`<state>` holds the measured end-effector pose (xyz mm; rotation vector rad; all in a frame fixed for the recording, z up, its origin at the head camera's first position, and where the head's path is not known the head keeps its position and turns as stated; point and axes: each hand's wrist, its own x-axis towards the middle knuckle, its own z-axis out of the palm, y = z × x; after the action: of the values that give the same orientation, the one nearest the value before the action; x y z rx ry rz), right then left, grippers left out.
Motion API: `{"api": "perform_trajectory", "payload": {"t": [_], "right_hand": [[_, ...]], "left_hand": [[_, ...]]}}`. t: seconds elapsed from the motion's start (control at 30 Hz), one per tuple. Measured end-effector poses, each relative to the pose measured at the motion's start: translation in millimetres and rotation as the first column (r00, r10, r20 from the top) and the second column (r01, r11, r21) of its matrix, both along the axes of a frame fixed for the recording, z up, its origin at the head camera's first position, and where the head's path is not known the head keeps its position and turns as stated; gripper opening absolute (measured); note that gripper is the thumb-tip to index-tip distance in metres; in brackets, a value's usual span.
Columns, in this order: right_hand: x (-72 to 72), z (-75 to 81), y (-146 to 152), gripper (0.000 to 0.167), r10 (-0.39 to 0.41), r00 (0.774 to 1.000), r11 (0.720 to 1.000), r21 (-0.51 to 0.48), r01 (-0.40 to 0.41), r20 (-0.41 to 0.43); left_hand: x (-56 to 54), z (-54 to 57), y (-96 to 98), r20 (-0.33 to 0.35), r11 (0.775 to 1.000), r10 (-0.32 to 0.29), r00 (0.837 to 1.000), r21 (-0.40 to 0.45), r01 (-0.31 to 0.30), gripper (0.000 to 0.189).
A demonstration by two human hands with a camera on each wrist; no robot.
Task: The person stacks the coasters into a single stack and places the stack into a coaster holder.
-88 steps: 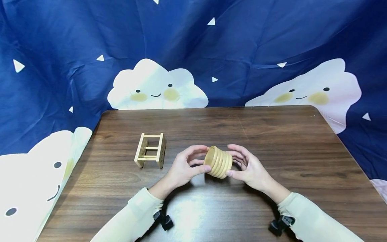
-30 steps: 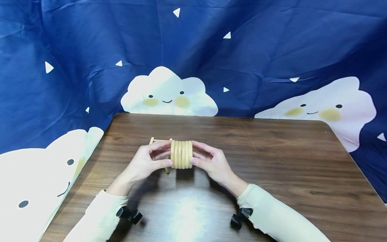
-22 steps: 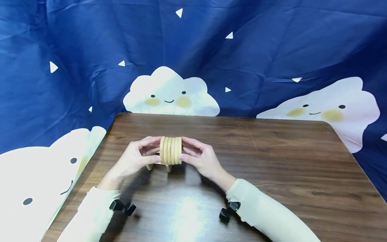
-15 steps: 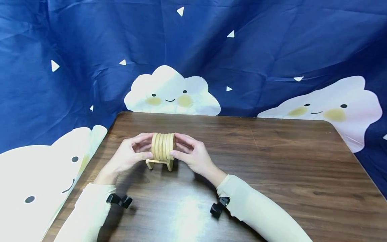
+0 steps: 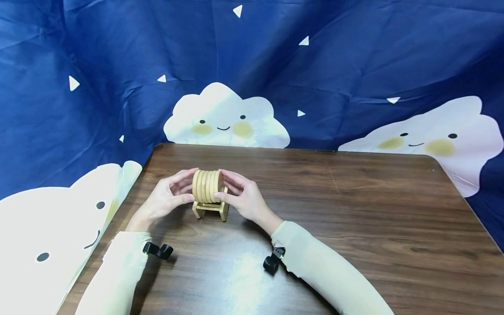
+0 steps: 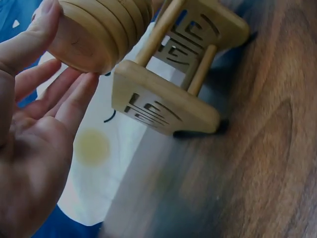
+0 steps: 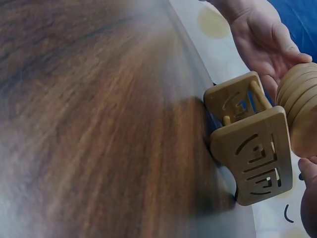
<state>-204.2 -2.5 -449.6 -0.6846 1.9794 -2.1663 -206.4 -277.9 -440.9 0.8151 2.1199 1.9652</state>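
Note:
A row of several round wooden coasters, standing on edge, is pressed together between both hands above a small wooden coaster holder. My left hand grips the left end of the row, thumb in front and fingers behind. The right hand grips the other end in the same way. The holder stands on the table; its side plates have cut-out patterns and rods join them. In the left wrist view the coasters sit at the holder's upper edge; whether they touch its rods is unclear. The right wrist view shows little of the right hand.
The dark wood-grain table extends widely to the right and in front. A blue curtain with white clouds hangs behind it and down its left side. Small black cameras are strapped at both wrists.
Both hands have carried the coasters left and away from the body, from the table's middle to over the holder. The row, tilted at first, has come nearly level.

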Motion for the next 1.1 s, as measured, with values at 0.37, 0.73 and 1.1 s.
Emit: {"api": "perform_trajectory", "payload": {"t": [0.37,0.73,1.1], "right_hand": [[-3.3,-7.9,5,0.073,-0.02,0.981,0.977,0.205,0.06,-0.191],[-7.4,-14.1,11,0.074,0.011,0.961,0.864,0.487,0.13,-0.275],[-5.2,-15.8,10,0.08,0.054,0.962,0.804,0.583,0.118,-0.269]], "left_hand": [[-4.3,-4.7,-0.7,-0.016,0.979,-0.011,1.0,-0.205,0.007,0.08],[-2.9,-1.8,-3.4,-0.091,0.896,0.022,0.996,-0.439,-0.06,0.08],[0.5,-4.3,-0.7,-0.124,0.848,-0.034,0.992,-0.528,-0.038,0.076]]}}
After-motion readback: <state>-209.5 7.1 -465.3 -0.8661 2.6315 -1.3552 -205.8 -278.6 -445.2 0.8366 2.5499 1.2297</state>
